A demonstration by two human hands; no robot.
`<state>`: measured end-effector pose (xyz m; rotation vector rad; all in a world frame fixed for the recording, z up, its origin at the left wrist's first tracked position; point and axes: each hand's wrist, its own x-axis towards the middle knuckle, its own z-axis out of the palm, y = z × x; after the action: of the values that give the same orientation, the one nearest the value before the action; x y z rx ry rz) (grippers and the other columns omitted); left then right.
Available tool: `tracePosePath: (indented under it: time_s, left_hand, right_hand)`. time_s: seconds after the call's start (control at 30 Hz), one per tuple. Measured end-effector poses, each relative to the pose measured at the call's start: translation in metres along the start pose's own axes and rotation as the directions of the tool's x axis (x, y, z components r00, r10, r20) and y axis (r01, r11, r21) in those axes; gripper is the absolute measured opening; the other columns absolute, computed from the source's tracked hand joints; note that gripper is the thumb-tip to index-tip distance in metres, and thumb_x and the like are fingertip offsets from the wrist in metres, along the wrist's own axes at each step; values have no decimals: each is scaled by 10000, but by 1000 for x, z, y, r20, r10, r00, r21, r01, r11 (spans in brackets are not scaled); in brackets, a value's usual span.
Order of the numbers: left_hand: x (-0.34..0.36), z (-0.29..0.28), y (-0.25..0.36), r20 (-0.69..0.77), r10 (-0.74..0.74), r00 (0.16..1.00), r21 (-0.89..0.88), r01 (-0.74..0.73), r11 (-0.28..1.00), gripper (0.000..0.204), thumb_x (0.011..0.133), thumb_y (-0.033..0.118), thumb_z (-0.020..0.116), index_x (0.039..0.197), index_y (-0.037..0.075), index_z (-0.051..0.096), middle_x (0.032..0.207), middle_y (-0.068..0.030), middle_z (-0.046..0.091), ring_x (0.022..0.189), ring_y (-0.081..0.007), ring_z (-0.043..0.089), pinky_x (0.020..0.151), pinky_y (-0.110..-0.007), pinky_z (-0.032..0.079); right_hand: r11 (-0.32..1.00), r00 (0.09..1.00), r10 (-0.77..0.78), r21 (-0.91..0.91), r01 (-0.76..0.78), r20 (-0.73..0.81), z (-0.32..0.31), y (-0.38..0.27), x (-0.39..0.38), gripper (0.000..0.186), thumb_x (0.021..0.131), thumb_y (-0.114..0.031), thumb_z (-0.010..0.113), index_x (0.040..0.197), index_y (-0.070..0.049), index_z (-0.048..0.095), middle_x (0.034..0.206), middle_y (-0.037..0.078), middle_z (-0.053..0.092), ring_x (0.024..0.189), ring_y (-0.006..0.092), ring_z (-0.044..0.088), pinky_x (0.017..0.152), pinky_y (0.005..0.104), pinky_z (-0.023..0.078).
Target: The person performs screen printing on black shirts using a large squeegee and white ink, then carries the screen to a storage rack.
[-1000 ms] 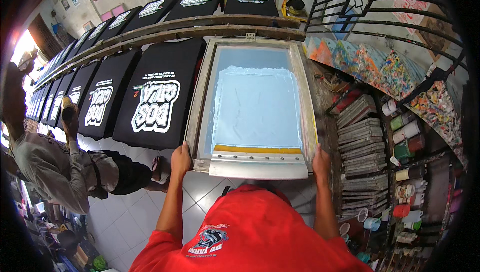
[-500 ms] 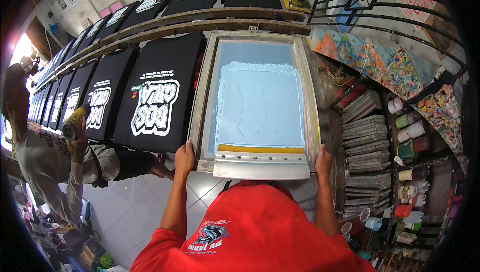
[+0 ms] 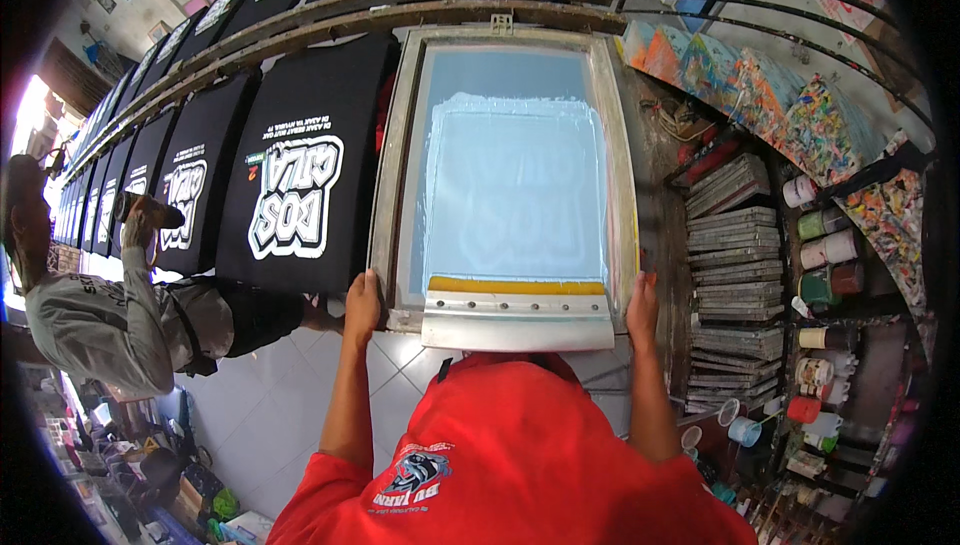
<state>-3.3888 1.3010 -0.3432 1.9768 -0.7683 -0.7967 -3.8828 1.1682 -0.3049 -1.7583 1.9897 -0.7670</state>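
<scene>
A silk-screen printing frame [image 3: 614,145] lies in front of me, its light blue mesh [image 3: 500,175] bearing a smeared pale blue rectangle. Pale lettering shows faintly through that patch. Across the near end of the mesh rests a wide squeegee [image 3: 517,319] with a silver metal holder and a yellow blade; neither hand is on it. My left hand [image 3: 362,305] grips the frame's near left corner, thumb uppermost. At the near right corner my right hand [image 3: 642,307] holds the frame the same way. Most of the fingers are hidden beneath or behind the frame.
Black printed T-shirts [image 3: 350,95] lie on boards in two rows to the left and behind, along wooden rails [image 3: 330,23]. At left a co-worker [image 3: 110,315] holds a dark cylindrical tool [image 3: 150,213]. Stacked frames [image 3: 738,275] and paint pots [image 3: 828,250] stand at right.
Faint lettering now shows through the mesh where short dark marks were before. Both hands keep their hold on the frame. The co-worker's tool has tilted level and moved up over the shirts.
</scene>
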Motion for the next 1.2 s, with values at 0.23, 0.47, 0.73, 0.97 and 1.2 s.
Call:
tracePosePath:
  time_s: [0.23, 0.47, 0.73, 0.97, 1.2]
  left_hand:
    - [-23, -29, -37, 288, -149, 946, -545, 290, 786, 492, 1029, 443, 428, 1190, 8, 590, 1035, -13, 599, 947, -117, 541, 897, -252, 415]
    - [-24, 6, -21, 15, 6, 1000, -501, 2, 865, 374, 1018, 305, 522, 1136, -40, 603, 878, 20, 557, 797, -83, 473, 742, -232, 404]
    - [-27, 2, -7, 43, -62, 997, -501, 75, 862, 412, 1009, 325, 538, 1189, -41, 588, 949, -22, 583, 847, -97, 491, 755, -238, 414]
    - [-43, -21, 37, -241, 216, 946, -17, -226, 974, 517, 900, 297, 683, 1278, -15, 518, 1206, -157, 548, 1119, -217, 534, 952, -342, 425]
    - [-2, -4, 193, 728, 344, 592, 323, -740, 590, 486, 724, 249, 795, 1126, 39, 621, 1026, -165, 638, 977, -346, 621, 835, -425, 503]
  right_hand:
    - [872, 892, -430, -193, 451, 142, -75, -87, -61, 545, 900, -314, 643, 1331, -3, 521, 1357, 215, 506, 1262, 374, 479, 1052, 477, 379]
    - [674, 700, -529, -263, 690, 481, -59, -112, -85, 519, 678, -134, 735, 1184, -82, 628, 1238, 114, 595, 1171, 315, 548, 999, 451, 438]
    - [700, 657, -582, -117, 705, 480, -70, -136, -46, 494, 625, -74, 688, 1116, -40, 651, 1122, 128, 670, 1057, 318, 607, 957, 428, 467]
    - [747, 634, -521, -54, 663, 571, -83, -166, -10, 433, 659, -89, 696, 1084, -12, 663, 1050, 165, 685, 1023, 341, 627, 929, 447, 482]
    - [783, 675, -385, -165, 600, 629, -68, -177, 20, 422, 660, -104, 753, 1067, -25, 674, 945, 145, 693, 937, 340, 657, 859, 414, 519]
